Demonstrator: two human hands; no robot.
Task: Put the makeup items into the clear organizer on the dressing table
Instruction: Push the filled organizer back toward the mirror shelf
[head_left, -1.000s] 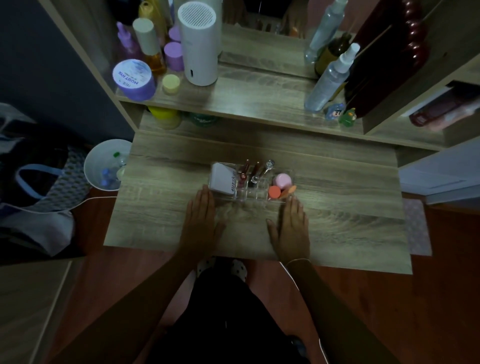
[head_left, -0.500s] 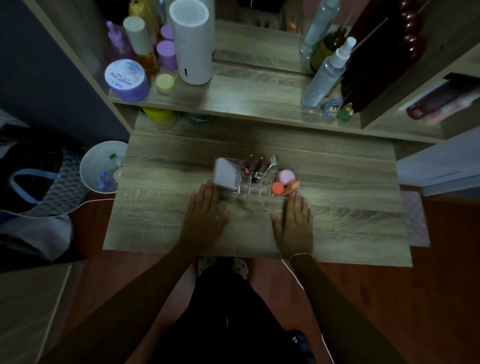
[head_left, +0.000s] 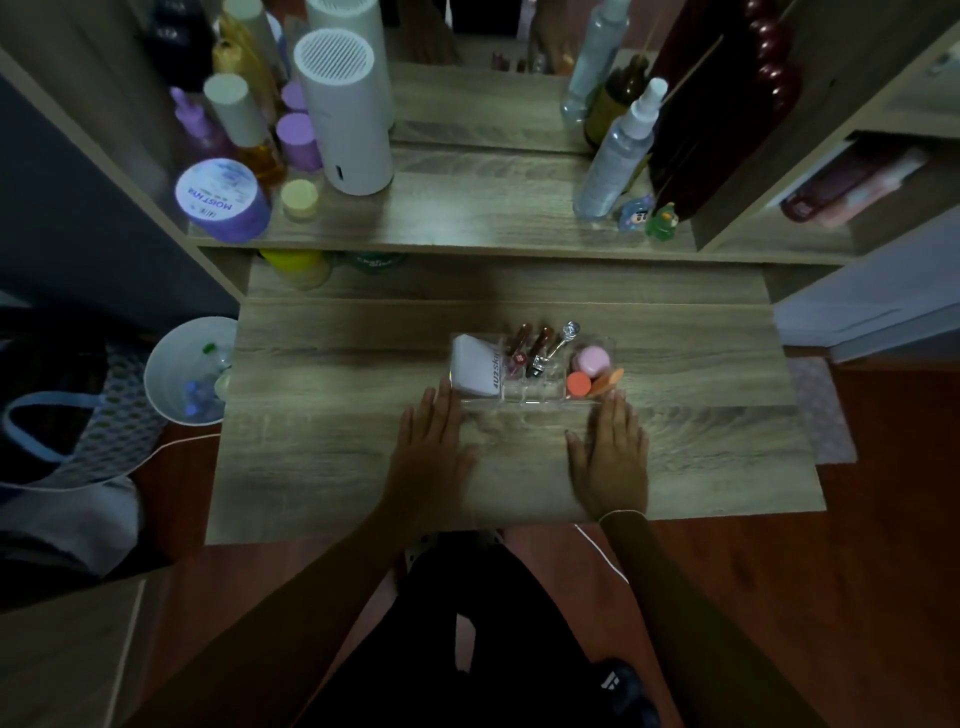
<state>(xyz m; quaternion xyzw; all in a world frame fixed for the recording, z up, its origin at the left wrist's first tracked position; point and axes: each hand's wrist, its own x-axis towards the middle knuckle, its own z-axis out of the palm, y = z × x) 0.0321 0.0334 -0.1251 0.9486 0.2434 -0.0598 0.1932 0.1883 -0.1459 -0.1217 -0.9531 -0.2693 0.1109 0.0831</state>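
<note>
The clear organizer (head_left: 540, 401) stands in the middle of the dressing table (head_left: 337, 441). In it lie a white compact (head_left: 475, 366) at the left, two dark red lip tubes (head_left: 527, 345) and a crystal-topped stick (head_left: 566, 332) in the middle, and a pink round item (head_left: 592, 359), an orange round item (head_left: 578, 383) and an orange sponge (head_left: 607, 381) at the right. My left hand (head_left: 434, 441) lies flat on the table just in front of the organizer's left corner. My right hand (head_left: 613, 452) lies flat before its right corner. Both hold nothing.
The upper shelf (head_left: 467, 218) carries a white cylinder (head_left: 345, 111), a purple jar (head_left: 221, 200), several bottles at left and spray bottles (head_left: 621, 150) at right with small figurines. A white bin (head_left: 184, 371) stands left of the table, a bag beside it.
The view has shifted slightly; both hands stay flat in front of the organizer, with the fingertips now a little closer to its front edge.
</note>
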